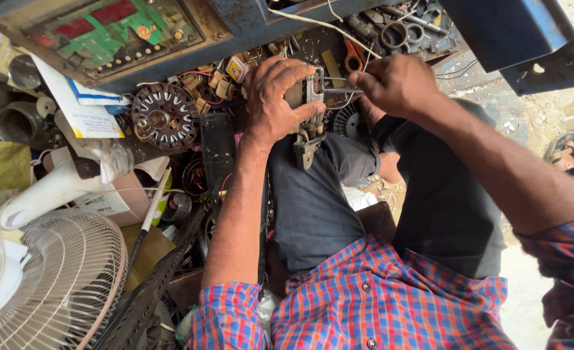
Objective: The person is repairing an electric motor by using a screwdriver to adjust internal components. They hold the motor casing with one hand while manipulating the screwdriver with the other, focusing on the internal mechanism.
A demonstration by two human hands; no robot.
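My left hand (pixel 275 97) grips a small grey metal motor part (pixel 311 104) over my knees, fingers wrapped round its left side. A metal bracket hangs from the underside of the part. My right hand (pixel 394 83) pinches a thin metal tool (pixel 337 85) whose tip meets the top of the part. Both forearms reach out from rolled checked sleeves. A white wire (pixel 313 24) runs past above the hands.
A round wound motor core (pixel 165 117) lies left of my hands among small parts. A white fan with a wire guard (pixel 60 279) stands at lower left. A green control panel (pixel 115 29) is at the top, loose tools (pixel 397 29) at top right, sandals (pixel 572 152) at right.
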